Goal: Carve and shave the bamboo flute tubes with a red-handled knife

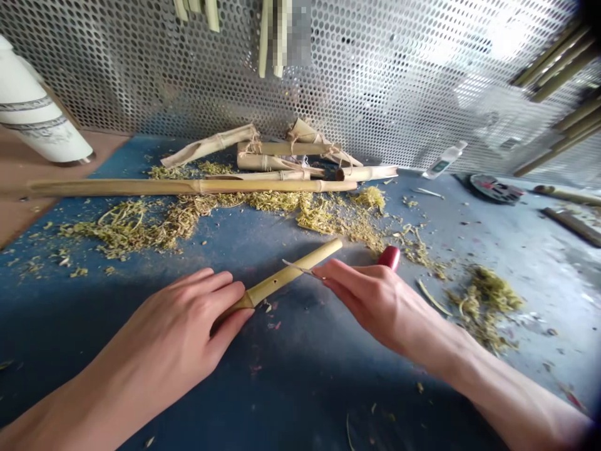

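My left hand [201,313] is wrapped round the near end of a short bamboo tube [300,266], which slants away to the right just over the blue tabletop. A small dark hole shows in the tube's side, beyond the joint by my fingers. My right hand [370,297] grips a knife [300,269]; its thin blade lies across the tube past the hole. The knife's red handle end [389,257] sticks out behind the hand, while the rest of the handle is hidden in my fingers. Whether the blade cuts into the bamboo I cannot tell.
Behind my hands lie a long bamboo pole [258,186], tied bamboo pieces [286,149] and strewn dry moss [136,228]. More moss [493,291] sits at right. A clear bottle [445,160] and black round object [495,189] stand near the perforated metal panel [375,75]. A white vase-like vessel [40,109] is at left.
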{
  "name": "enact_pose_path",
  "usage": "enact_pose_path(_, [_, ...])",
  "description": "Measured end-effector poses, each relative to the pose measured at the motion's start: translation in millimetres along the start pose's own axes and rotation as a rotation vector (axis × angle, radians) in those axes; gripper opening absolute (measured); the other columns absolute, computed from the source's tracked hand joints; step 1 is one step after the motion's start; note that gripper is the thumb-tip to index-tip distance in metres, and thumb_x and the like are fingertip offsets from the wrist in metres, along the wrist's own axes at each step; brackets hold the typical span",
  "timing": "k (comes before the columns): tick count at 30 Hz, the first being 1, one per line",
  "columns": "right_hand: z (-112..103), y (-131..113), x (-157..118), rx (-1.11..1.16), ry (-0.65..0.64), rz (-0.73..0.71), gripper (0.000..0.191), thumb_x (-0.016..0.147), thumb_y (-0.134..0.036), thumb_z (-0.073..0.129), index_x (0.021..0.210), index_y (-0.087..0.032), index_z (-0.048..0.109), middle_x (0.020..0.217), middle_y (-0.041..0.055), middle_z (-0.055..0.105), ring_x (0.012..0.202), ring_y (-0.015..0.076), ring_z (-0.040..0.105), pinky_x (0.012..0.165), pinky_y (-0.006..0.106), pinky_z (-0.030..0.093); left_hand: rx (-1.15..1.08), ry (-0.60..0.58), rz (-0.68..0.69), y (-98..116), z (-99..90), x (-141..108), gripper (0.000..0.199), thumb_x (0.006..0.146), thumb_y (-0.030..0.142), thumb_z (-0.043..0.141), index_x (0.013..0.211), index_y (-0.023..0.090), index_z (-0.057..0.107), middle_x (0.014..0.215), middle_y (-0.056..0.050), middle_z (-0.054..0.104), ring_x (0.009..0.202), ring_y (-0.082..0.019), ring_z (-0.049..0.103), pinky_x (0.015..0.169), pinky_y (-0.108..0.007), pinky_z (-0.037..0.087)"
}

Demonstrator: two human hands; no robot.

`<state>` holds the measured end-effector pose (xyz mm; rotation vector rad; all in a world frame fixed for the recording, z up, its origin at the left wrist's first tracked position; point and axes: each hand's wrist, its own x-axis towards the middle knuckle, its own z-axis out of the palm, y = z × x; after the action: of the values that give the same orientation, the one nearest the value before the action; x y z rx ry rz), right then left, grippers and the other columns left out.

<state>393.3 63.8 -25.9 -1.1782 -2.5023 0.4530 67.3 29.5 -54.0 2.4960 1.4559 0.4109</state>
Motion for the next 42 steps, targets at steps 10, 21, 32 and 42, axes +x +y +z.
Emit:
enact_pose_path(10, [13.0,0.7,-2.0,0.279,-0.110,0.166,0.025,0.123,-0.040,0.051,0.137,-0.027,0.069,0.073,-0.0049,0.071,0.060,0.0168,0.065,0.062,0.028,0.044,0.022,-0.018,-0.022,0.4,-3.3,0.9,0.039,0.120,0.049,0.047,0.098,0.031,0.074,0.102,-0.004,0.083,0.096,-0.032,0.077,0.081,-0.048,0.049])
enact_pose_path(21, [20.1,-5.3,-0.8,0.286,-0.017,0.054,0.036,0.118,-0.026,0.058,0.146,-0.029,0.081,0.074,-0.0040,0.076,0.053,0.0147,0.064,0.056,0.028,0.043,0.011,0.013,-0.030,0.8,-2.0,1.7,0.043,0.119,0.053,0.045,0.091,0.033,0.071,0.096,-0.003,0.082,0.093,-0.033,0.078,0.077,-0.049,0.051])
enact_pose_path(32, [14.0,-12.9,3.7,0.420,-0.086,0.204,0.032,0.115,-0.028,0.061,0.136,-0.027,0.085,0.069,-0.0060,0.067,0.055,0.0127,0.055,0.055,0.025,0.039,-0.001,-0.008,-0.042,3.6,-4.6,1.0,0.040,0.119,0.049,0.047,0.091,0.031,0.070,0.102,-0.006,0.083,0.096,-0.034,0.078,0.083,-0.050,0.052])
enact_pose_path(42, [13.2,-14.4,5.4,0.490,-0.110,0.239,0.033,0.114,-0.030,0.061,0.135,-0.025,0.086,0.066,-0.0076,0.059,0.055,0.0121,0.047,0.054,0.025,0.035,0.008,-0.008,-0.032,3.5,-4.1,0.9,0.039,0.120,0.048,0.049,0.098,0.031,0.076,0.104,-0.005,0.084,0.098,-0.033,0.078,0.087,-0.049,0.053])
